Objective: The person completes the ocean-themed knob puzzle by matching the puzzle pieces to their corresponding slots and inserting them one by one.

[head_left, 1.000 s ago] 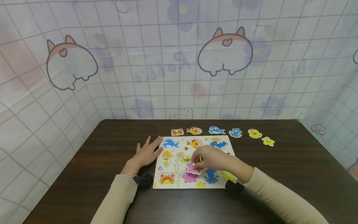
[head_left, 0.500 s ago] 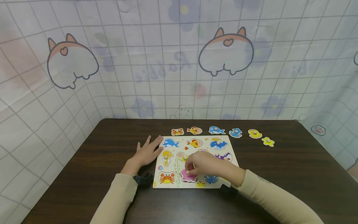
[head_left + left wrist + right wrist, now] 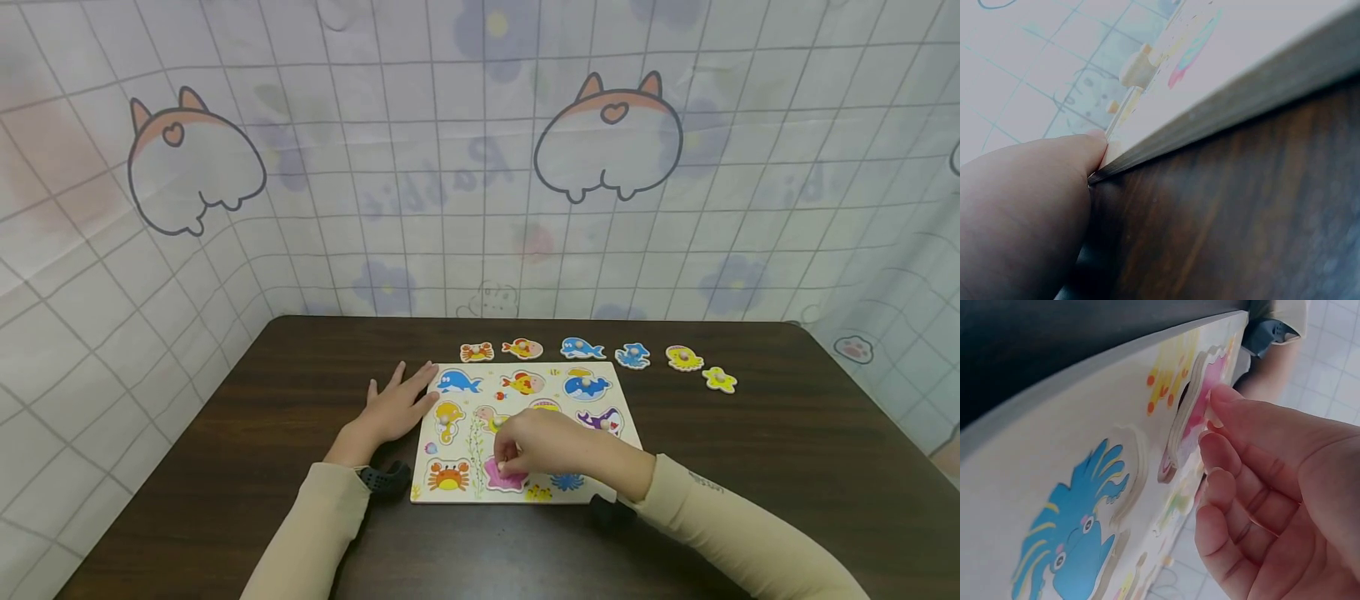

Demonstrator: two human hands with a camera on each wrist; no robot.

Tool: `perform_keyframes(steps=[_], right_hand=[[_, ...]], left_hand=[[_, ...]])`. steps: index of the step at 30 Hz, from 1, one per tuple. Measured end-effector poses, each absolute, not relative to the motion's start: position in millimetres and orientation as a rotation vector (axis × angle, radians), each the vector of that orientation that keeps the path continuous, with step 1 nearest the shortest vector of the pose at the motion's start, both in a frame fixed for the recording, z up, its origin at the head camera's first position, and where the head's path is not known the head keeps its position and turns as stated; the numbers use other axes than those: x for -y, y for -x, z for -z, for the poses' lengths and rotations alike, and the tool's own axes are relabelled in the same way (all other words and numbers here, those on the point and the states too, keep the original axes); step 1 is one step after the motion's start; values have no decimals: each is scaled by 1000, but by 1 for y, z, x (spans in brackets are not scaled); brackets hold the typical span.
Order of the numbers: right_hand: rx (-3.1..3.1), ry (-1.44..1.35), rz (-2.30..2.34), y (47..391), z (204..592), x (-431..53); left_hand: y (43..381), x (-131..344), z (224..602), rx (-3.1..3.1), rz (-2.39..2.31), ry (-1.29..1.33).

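Observation:
A wooden sea-animal puzzle board [image 3: 495, 497] lies on the dark table. My right hand [image 3: 542, 442] is over its lower middle, pinching the knob of a pink shell piece [image 3: 506, 482] between thumb and forefinger. In the right wrist view, the shell piece [image 3: 1200, 403] sits over its recess, with one edge raised above the board and a dark gap beside it. At the board's upper left corner rests my left hand [image 3: 392, 414], its fingers spread. The left thumb [image 3: 1035, 181] touches the board's edge in the left wrist view.
Behind the board lie several loose knobbed pieces: a crab [image 3: 477, 352], a red-yellow fish [image 3: 522, 348], a blue whale [image 3: 582, 348], a blue octopus-like piece [image 3: 632, 356], a yellow fish [image 3: 684, 358] and a yellow starfish [image 3: 720, 380]. A seahorse piece [image 3: 447, 421] sits in the board.
My right hand has moved left and toward me with the shell piece, bringing it over the printed shell recess. The left hand has stayed in place.

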State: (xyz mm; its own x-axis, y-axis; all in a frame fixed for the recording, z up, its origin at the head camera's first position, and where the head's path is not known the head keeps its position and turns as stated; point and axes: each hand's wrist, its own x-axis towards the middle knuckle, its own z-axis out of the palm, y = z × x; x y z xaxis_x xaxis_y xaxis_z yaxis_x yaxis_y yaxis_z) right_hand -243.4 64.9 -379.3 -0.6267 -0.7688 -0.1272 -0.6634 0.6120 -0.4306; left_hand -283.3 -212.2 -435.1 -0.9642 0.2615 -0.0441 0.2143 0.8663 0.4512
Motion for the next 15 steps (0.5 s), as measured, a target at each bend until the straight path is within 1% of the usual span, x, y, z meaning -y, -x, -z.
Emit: perform_keyframes(steps=[15], right_hand=[[-2563,1129,447,244,377,-67]], left_hand=[[283,212,435,-2936,-677,-371]])
